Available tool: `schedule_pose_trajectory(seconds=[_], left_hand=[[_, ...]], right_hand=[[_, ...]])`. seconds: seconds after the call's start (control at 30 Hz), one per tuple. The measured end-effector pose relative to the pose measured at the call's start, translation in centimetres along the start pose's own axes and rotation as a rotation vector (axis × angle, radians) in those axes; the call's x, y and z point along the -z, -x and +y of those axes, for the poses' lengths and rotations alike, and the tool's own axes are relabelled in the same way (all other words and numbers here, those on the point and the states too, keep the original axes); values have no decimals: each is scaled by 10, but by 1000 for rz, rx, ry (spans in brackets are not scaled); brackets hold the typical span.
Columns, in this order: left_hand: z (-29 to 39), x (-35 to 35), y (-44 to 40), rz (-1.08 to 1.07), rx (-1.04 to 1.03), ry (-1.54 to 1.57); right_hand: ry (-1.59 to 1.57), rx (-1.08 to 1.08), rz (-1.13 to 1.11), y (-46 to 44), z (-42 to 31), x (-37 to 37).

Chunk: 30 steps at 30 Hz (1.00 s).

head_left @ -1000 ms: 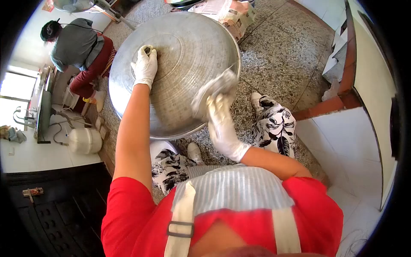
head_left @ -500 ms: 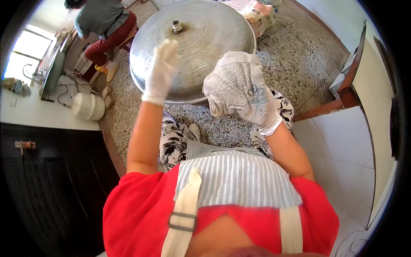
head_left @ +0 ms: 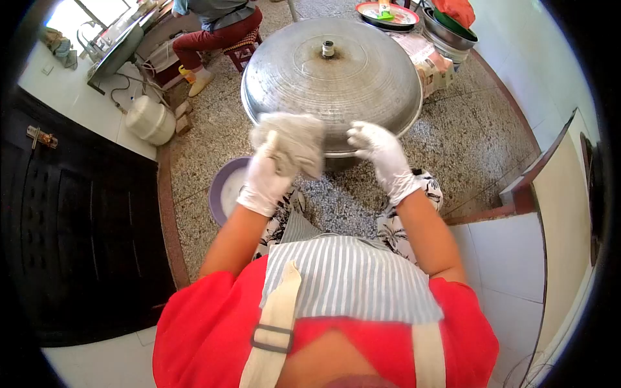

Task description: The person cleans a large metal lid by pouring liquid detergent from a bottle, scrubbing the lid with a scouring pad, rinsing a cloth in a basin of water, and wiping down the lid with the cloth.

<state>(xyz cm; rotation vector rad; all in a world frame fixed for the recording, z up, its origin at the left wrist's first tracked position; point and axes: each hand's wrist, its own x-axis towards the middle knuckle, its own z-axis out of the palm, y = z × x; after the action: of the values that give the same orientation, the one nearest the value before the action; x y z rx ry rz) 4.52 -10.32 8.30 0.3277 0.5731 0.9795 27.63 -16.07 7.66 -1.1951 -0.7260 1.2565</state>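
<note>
In the head view, my gloved left hand [head_left: 265,181] is closed on a folded grey-white towel [head_left: 301,139], which is a little blurred. The towel hangs in front of the near left rim of a big domed metal lid [head_left: 336,81] with a small knob [head_left: 328,49] on top. My right hand [head_left: 383,154], also in a white glove, is near the lid's front right edge. Its fingers are loosely bent and apart, with nothing visible in them. What the lid covers is mostly hidden below its rim.
Left of my leg stands a purple basin [head_left: 223,191] with whitish liquid. A person [head_left: 223,32] sits on a stool [head_left: 243,48] at the back left, near a white tank [head_left: 150,121]. Paper sacks [head_left: 432,64], a red tray [head_left: 388,14] and stacked basins [head_left: 451,32] are behind right.
The towel has passed from my right hand to my left. My view has shifted, so the lid sits further right and lower, and the purple basin shows more fully.
</note>
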Motion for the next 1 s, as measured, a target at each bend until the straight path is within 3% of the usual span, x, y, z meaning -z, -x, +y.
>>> schedule_pose_trajectory(seconds=[0.07,0.13,0.17,0.23,0.27,0.33,0.37,0.43,0.5,0.63,0.7,0.8,0.9,1.0], left_hand=[[40,-22,15,108,-182,-155],[74,-17,3,107,-395,-338],[88,-6,-15,63,-511,-432],[95,-10,-46,167,-584,-600],[104,28,-94,20,-697,-1038],[93,18,-110,-119,-686,-1510],[64,-18,-98,-91,-582,-1538],[12,-18,-108,112,-744,-2541],[-8,-25,-121,-34,-639,-2394],[-71,-64,-95,-563,-812,-2342],[-68,-66,-93,-539,-897,-2364],[-31,-49,-85,-926,-943,-2461],[23,-12,-77,-993,-854,-2469],[73,11,-72,-789,-634,-2522]], right_hand=[[163,198,90,-20,-20,12],[469,557,105,-66,-19,37],[565,595,86,-86,-24,43],[1077,698,136,-140,-12,61],[1074,697,127,-146,-15,59],[1602,408,116,-154,-22,50],[1602,411,108,-157,-21,49],[1695,331,79,-160,-16,48],[1681,312,74,-156,-17,47],[1671,380,51,-166,-11,63],[1677,409,20,-171,-9,72],[1619,412,4,-165,-14,69],[1599,450,6,-160,-13,66],[1606,456,36,-162,-6,62]])
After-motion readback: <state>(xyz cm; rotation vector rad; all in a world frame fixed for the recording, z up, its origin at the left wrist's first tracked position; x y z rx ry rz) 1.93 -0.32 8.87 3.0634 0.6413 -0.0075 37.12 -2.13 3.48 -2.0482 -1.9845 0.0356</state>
